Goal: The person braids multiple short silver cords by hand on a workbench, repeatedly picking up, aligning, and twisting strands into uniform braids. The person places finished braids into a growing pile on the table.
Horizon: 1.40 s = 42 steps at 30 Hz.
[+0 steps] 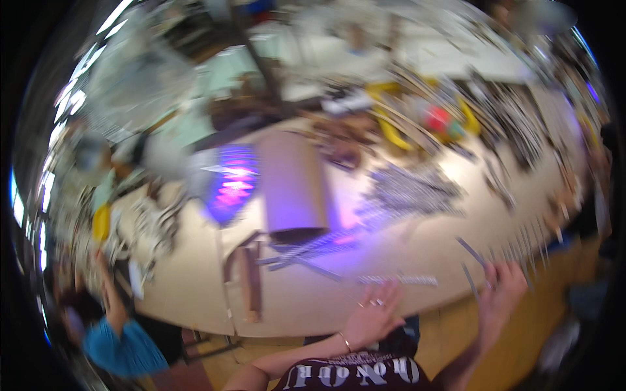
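Observation:
My left hand [375, 313], with a ring and a bracelet, has its fingers stretched out over the table's near edge. Its fingertips reach a pale patterned strip [417, 280] lying flat; blur hides whether they press on it. To the right, my right hand [502, 283] is closed, fingers bent, around a thin dark grey strip [471, 251] whose end sticks out toward the upper left. A second thin grey strip [469, 280] is beside that hand; I cannot tell whether it is held too. Several thin strips [525, 247] lie in a row along the edge beyond.
A brown cylinder [293, 186] lies on the table [189, 280], a purple-pink glowing lamp [233, 179] beside it. Grey strips [306, 254] lie before it, a pile of patterned strips [411, 189] farther right. Yellow trays [391, 127] stand behind. A person in blue [124, 345] is at the left.

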### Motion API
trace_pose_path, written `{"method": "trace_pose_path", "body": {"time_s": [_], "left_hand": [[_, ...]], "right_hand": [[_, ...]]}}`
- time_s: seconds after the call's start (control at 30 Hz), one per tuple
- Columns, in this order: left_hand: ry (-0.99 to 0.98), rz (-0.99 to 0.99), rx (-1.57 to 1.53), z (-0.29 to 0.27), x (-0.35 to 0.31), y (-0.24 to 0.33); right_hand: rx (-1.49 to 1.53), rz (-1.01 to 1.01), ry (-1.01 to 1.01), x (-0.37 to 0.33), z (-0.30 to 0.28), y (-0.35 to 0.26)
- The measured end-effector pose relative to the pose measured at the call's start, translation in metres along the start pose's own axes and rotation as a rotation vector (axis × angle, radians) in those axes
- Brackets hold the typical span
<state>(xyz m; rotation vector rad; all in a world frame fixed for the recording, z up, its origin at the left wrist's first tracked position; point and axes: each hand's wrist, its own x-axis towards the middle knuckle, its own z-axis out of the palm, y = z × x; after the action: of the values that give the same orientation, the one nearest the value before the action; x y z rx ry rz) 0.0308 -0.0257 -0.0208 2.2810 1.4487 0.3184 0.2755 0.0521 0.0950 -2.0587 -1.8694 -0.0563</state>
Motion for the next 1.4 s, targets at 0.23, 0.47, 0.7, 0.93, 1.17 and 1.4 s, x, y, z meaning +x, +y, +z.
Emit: {"method": "trace_pose_path", "body": {"time_s": [0.23, 0.47, 0.7, 0.93, 1.17, 1.4], "left_hand": [[0.411, -0.092, -0.743, -0.033, -0.001, -0.003], [0.532, -0.389, -1.28, -0.062, 0.005, -0.015], [0.64, -0.35, -1.376, -0.045, 0.008, -0.011], [0.425, -0.406, -1.674, -0.035, 0.011, -0.021], [0.318, -0.484, -1.698, -0.045, 0.002, -0.011], [0.377, -0.568, -1.487, -0.043, -0.006, 0.005]], "right_hand": [[0.622, -0.127, -0.472, 0.023, 0.012, -0.035], [0.689, -0.024, -0.798, 0.009, 0.06, -0.025], [0.731, -0.213, -0.792, 0.011, 0.067, -0.013], [0.743, -0.05, -0.878, 0.004, 0.071, 0.003], [0.422, -0.093, -0.87, 0.0, 0.044, -0.02], [0.455, -0.438, -0.419, -0.011, 0.01, -0.085]]}}
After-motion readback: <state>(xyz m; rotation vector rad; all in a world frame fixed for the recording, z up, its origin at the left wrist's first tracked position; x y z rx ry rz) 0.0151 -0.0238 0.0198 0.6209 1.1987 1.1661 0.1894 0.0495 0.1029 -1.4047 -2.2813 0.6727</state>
